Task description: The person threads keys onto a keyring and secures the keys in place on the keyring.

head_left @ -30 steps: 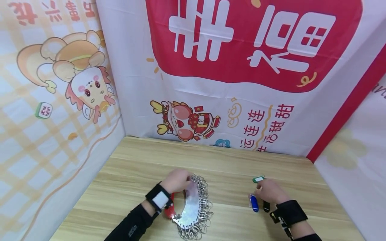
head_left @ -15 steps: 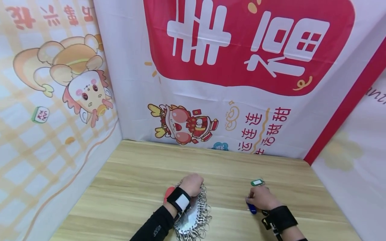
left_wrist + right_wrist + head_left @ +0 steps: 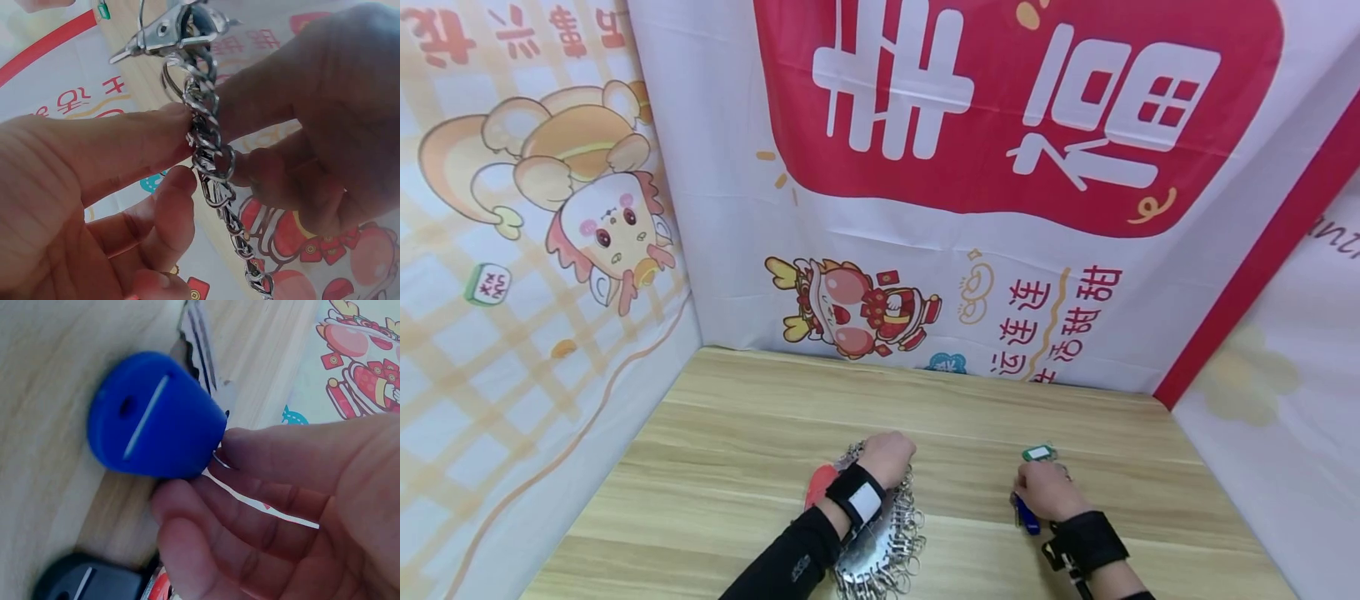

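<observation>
A curved shiny metal plate edged with many small metal rings lies on the table, partly under my left arm. At its far end my left hand pinches one of the rings, thumb and forefinger meeting at the ring row. The mirror-like plate reflects that hand in the left wrist view. To the right, my right hand pinches a thin metal ring on a blue key tag. A toothed key hangs beside this tag. Below it a black tag is partly cut off.
A green tag with a white label lies just beyond the right hand. A red part shows left of the plate. Printed cloth walls enclose the wooden table at the back and sides.
My left hand has moved right, from the plate's upper left onto the ringed edge. My right hand has shifted slightly left, to the blue tag and its ring.
</observation>
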{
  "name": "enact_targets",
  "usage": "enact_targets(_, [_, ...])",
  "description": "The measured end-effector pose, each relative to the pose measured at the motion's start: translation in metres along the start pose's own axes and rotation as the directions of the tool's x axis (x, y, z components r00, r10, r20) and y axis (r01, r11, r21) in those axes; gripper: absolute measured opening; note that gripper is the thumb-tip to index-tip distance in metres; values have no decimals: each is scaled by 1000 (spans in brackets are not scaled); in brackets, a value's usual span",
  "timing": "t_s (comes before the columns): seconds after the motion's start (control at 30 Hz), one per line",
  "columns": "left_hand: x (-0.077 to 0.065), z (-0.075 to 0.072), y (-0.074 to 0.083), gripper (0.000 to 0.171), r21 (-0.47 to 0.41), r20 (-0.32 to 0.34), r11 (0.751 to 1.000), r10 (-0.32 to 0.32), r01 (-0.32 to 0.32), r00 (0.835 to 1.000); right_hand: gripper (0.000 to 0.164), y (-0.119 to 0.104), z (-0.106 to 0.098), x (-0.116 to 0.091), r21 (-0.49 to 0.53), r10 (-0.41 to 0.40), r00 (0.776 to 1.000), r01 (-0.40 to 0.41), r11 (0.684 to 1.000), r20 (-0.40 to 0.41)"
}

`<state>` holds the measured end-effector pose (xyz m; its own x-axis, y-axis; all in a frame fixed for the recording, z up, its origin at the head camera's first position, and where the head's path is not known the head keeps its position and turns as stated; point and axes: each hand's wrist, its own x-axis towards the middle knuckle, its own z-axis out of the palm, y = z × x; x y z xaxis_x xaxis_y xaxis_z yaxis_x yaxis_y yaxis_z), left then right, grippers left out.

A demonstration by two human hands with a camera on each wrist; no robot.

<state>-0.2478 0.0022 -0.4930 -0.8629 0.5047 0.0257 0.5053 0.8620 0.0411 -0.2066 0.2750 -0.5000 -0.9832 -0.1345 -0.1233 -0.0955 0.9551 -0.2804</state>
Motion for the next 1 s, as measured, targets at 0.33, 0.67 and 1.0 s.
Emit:
enact_targets(0.33, [10,9,1,15,13,-25,1000,3,-3,1000,12,-7,-5,-6,36,-6,1000,6,999,15])
enact_targets(0.67, [14,10,2,14,-61,-5,998,5,-6,1000,20,-30,-26,-20,159,-54,997,45,986,52])
enact_targets(1.0, [18,11,-7,23,-114,-35,993,2,-6,999,16,-50,-51,-24,402,-121,989,144,904,-83])
